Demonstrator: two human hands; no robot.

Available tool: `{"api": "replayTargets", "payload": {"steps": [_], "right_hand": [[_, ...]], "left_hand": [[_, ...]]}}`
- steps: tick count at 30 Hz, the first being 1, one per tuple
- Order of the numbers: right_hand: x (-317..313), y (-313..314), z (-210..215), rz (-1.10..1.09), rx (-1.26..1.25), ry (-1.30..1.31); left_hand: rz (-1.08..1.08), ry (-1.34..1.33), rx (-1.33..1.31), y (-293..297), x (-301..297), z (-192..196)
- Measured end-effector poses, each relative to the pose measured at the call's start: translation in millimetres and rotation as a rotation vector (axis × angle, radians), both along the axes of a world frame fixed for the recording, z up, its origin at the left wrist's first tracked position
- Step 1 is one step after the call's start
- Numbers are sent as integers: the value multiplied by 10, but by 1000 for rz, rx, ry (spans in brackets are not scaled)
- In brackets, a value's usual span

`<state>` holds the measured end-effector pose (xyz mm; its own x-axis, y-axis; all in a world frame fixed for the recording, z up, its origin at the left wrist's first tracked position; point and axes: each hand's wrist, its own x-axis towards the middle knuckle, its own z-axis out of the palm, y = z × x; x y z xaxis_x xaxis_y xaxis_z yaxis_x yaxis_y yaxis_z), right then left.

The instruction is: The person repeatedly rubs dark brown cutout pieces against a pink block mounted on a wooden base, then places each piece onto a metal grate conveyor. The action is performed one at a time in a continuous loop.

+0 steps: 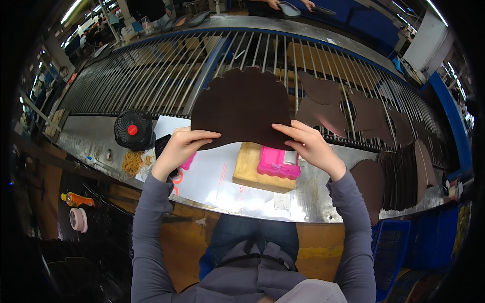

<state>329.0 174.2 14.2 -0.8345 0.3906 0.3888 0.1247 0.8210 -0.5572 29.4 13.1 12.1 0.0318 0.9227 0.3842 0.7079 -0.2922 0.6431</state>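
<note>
A dark brown cut piece of sheet material (241,103), notched along its curved far edge, is held up between my two hands over the bench. My left hand (178,148) pinches its near left corner between thumb and fingers. At the near right corner my right hand (313,146) grips it the same way. Beneath it on the bench sits a tan block (247,171) with a pink scallop-edged case (278,170) on top. Part of the block and case is hidden by the brown piece.
Similar brown pieces (371,113) lie on the metal roller conveyor (136,86); a stack of them (399,177) stands at the right. A black fan (133,130) and rubber bands (132,162) sit left. Blue crates (391,247) stand below right. Across the conveyor, another person's hands (275,4) hold a piece.
</note>
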Motion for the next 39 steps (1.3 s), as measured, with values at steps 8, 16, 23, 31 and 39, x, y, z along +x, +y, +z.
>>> {"api": "replayTargets", "payload": {"steps": [8,16,23,31,39], "right_hand": [[434,-101,-84,-61,157,95],[970,-267,-741,-390,190,239],[1442,-418,-997,-616,159,289],[2209,-634,-215,-706,396,172],[2306,-269,479,-759,-302,421]], "left_hand": [[-111,-91,-10,267,254,-113],[-332,71,27,668,698,-145],[-478,120,23,984,1179,-89],[-743,49,-3,1386,1769,-59],[-755,-39,75,1859,2032,235]]}}
